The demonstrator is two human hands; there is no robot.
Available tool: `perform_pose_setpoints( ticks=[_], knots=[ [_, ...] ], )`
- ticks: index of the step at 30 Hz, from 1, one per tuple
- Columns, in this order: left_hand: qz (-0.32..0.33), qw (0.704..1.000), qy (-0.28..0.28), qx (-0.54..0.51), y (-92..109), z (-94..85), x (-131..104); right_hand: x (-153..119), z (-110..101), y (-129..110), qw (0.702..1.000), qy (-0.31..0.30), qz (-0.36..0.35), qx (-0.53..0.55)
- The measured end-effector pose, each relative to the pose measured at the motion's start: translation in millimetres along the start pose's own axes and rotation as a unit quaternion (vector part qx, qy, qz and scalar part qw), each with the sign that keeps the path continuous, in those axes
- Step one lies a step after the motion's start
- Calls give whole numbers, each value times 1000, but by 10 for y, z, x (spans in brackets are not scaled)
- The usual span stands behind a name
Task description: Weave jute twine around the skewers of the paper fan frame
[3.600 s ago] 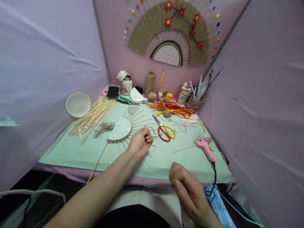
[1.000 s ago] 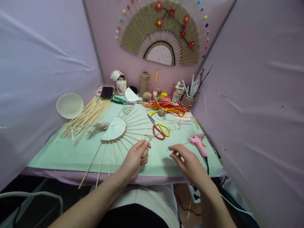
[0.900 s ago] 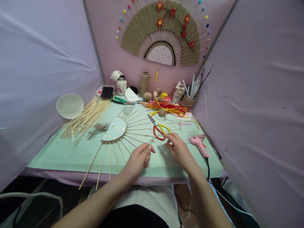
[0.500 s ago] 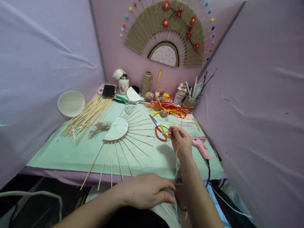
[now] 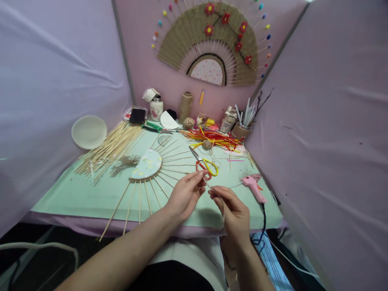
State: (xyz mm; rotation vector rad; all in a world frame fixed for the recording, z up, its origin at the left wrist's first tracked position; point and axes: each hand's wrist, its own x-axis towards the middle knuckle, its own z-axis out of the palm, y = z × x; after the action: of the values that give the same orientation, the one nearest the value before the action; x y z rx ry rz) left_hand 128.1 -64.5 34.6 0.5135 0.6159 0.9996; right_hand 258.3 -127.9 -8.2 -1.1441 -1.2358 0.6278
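The string (image 5: 207, 184) looks thin and pale — a short, slender strand between the left fingers (image 5: 194, 178) and right fingers (image 5: 224, 194), both pinched together on it at the tips. Left of them lies a fan (image 5: 147, 164), half-round and flower-printed, with slim wooden sticks; just beyond, scissors (image 5: 201, 159) with loop handles — and rightward, a pink glue gun (image 5: 255, 188).
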Motion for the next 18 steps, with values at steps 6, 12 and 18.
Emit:
perform_pose_setpoints(
  ticks=[6,12,18],
  knots=[
    [12,999,19,30,18,-3,8,115,-200,-41,991,-29,43,-123],
    [34,997,-15,61,-89,23,-20,255,19,-211,983,-33,-43,-176],
    [33,999,8,15,-142,-11,-12,223,230,-145,974,31,-116,-190]
  ],
)
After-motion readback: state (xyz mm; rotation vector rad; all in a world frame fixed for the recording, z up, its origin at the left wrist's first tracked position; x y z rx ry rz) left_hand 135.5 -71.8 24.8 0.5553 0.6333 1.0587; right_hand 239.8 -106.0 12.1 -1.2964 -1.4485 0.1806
